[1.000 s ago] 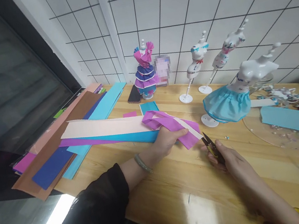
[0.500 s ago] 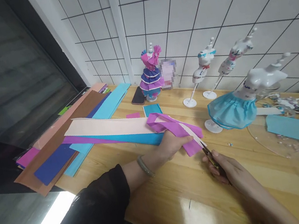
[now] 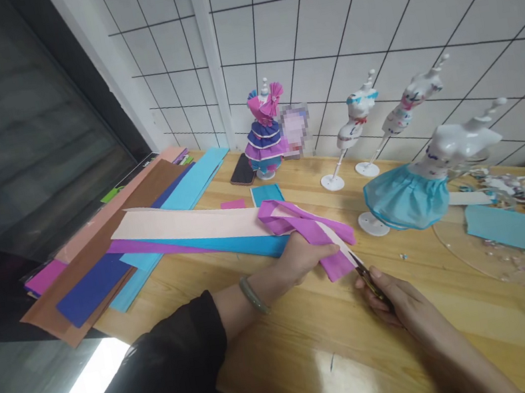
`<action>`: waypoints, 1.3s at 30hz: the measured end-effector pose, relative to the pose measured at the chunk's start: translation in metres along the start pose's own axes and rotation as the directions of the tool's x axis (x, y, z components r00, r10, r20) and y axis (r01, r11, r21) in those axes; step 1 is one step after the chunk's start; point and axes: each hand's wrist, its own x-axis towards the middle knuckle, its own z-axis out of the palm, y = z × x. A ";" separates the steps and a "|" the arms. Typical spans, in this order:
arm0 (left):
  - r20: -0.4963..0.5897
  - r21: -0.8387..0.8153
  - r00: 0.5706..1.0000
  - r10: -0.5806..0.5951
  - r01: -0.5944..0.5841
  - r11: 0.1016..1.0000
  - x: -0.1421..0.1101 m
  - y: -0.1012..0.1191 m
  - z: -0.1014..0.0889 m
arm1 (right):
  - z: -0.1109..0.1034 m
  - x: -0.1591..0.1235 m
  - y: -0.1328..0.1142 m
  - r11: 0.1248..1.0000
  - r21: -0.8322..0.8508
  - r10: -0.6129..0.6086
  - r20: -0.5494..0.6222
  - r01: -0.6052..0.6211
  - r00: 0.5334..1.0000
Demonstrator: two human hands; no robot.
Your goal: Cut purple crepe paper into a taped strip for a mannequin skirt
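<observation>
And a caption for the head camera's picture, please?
The right hand holds scissors against a pale strip; the left hand grips purple material.

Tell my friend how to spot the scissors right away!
On the wooden table, find the person's right hand. The scissors are in it, their tips by the white strip and purple strip near the left hand. Dark, narrow blades set them apart from those pale and bright strips.

One pair of scissors [image 3: 368, 278], four mannequins [image 3: 459, 143]
</observation>
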 end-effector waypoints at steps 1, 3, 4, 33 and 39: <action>-0.005 -0.003 1.000 -0.005 0.005 1.000 0.000 0.001 0.000 | 0.000 0.000 0.000 1.000 -0.005 0.005 -0.005 -0.005 1.000; -0.024 -0.008 1.000 -0.008 0.008 1.000 -0.001 0.002 0.001 | -0.001 0.000 0.000 1.000 -0.021 0.020 -0.017 -0.020 1.000; -0.032 -0.011 0.999 -0.006 0.005 1.000 -0.002 0.003 0.002 | -0.001 0.001 0.000 0.999 -0.033 0.027 -0.020 -0.027 0.999; -0.059 0.050 0.998 0.006 -0.003 0.999 -0.003 0.005 0.002 | -0.004 0.003 0.002 0.991 -0.133 -0.022 -0.019 0.019 1.000; -0.056 0.053 0.998 -0.007 0.010 0.999 -0.006 0.010 0.004 | -0.005 0.003 0.002 0.985 -0.167 -0.040 -0.015 0.037 0.999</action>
